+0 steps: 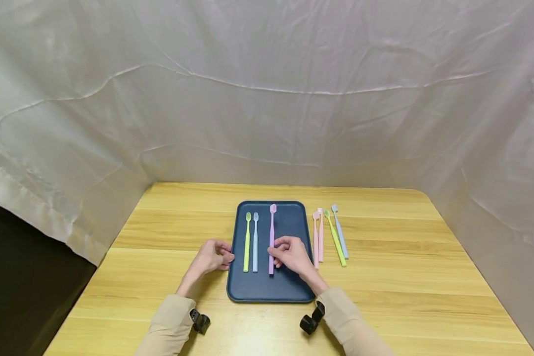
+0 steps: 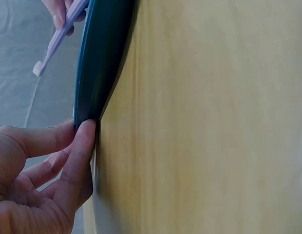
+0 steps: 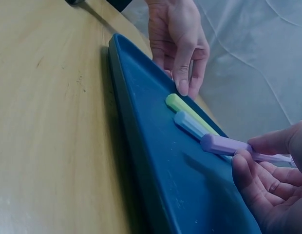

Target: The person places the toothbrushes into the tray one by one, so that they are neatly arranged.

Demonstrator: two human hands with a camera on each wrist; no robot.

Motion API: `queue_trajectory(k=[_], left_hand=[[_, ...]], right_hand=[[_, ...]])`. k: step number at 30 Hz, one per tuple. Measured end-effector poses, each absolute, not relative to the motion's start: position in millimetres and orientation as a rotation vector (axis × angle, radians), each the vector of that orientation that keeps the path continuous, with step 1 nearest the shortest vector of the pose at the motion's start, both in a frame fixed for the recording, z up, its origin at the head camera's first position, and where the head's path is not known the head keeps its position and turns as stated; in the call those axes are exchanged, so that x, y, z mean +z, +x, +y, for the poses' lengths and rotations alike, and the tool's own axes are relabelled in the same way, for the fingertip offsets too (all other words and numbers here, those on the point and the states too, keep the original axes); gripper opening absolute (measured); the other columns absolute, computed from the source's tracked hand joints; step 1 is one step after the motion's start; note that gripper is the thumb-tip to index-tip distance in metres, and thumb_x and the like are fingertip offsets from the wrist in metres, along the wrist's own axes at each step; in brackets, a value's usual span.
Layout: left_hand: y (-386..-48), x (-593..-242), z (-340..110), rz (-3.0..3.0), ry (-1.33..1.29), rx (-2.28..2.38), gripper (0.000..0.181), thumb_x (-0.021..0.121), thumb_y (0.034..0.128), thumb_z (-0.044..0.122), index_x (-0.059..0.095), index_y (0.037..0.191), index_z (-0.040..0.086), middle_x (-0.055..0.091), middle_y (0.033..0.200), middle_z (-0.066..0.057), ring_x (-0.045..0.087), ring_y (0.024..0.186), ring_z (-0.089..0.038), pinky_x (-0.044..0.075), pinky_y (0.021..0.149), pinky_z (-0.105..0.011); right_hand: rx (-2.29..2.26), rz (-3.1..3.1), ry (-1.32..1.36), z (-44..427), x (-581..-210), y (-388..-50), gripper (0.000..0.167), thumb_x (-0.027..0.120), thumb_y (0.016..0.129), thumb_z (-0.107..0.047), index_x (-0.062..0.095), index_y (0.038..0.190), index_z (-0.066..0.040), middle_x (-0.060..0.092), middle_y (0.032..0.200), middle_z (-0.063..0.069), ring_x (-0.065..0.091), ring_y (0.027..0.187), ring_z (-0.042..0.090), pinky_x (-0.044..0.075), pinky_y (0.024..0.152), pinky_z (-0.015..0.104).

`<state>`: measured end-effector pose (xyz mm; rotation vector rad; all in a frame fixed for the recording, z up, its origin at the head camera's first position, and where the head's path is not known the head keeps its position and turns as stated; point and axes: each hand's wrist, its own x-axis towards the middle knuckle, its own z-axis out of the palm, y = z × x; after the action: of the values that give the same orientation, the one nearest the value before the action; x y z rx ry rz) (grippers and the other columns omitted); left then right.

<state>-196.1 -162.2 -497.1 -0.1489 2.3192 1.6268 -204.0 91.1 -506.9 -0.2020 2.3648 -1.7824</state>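
The right hand (image 1: 292, 253) pinches the purple toothbrush (image 1: 272, 232) by its handle, between thumb and fingers. The purple toothbrush is held above the tray (image 1: 285, 290), to the right of the tray's centerline in the right wrist view's near end and roughly central in the head view; its shadow falls on the tray floor, apart from the handle. The bristle head points away from the person.

The left hand (image 1: 212, 255) grips the left rim of the tray between thumb and finger.

Two toothbrushes lie on the left half of the tray, parallel and just beside each other, heads pointing away from the person: a green toothbrush (image 1: 246, 244) nearest the left rim, then a light blue toothbrush (image 1: 255, 247).

Four more toothbrushes lie on the wooden table (image 1: 427, 282), to the right of the tray. In order from the tray: a front pink toothbrush (image 1: 316, 242), a rear pink toothbrush (image 1: 321, 240), a slanted green toothbrush (image 1: 335, 241) and a slanted blue toothbrush (image 1: 340, 232). Whether the two pink handles touch cannot be made out clearly.

A pale sheet (image 1: 267, 118) hangs behind the table. A black device (image 1: 310, 324) sits at the right sleeve (image 1: 342, 311).
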Motion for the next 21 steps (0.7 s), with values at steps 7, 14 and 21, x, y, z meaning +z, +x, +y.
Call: queue_trajectory(k=[7,14,21], left_hand=[[-196.0,-496.8,-160.8,2.328,-0.163,1.631,0.023,0.067,0.0871,-0.012,0.063,0.109,-0.014,0.062,0.085,-0.013,0.064,0.064,-0.015,0.068,0.064,-0.031],[-196.0,-496.7,-161.1,2.334,-0.163,1.627,0.023,0.067,0.0872,-0.012,0.063,0.109,-0.014,0.062,0.086,-0.014,0.064,0.065,-0.016,0.068,0.064,-0.031],[-196.0,-497.1,-161.4,2.330,-0.181,1.628,0.023,0.067,0.0874,-0.012,0.063,0.110,-0.013,0.063,0.087,-0.014,0.064,0.065,-0.016,0.068,0.064,-0.031]], right_hand=[[-1.755,2.394,-0.185,86.0,-506.4,-203.1,0.021,0.075,0.089,-0.008,0.067,0.103,0.005,0.069,0.066,0.008,0.062,0.051,0.010,0.063,0.050,0.028],[-1.719,2.414,-0.187,81.5,-509.3,-203.9,0.020,0.075,0.088,-0.008,0.067,0.101,0.004,0.070,0.066,0.008,0.062,0.050,0.009,0.062,0.050,0.027],[-1.706,2.413,-0.198,78.7,-511.1,-205.3,0.020,0.076,0.088,-0.010,0.067,0.100,0.004,0.070,0.066,0.007,0.062,0.050,0.008,0.062,0.050,0.027]])
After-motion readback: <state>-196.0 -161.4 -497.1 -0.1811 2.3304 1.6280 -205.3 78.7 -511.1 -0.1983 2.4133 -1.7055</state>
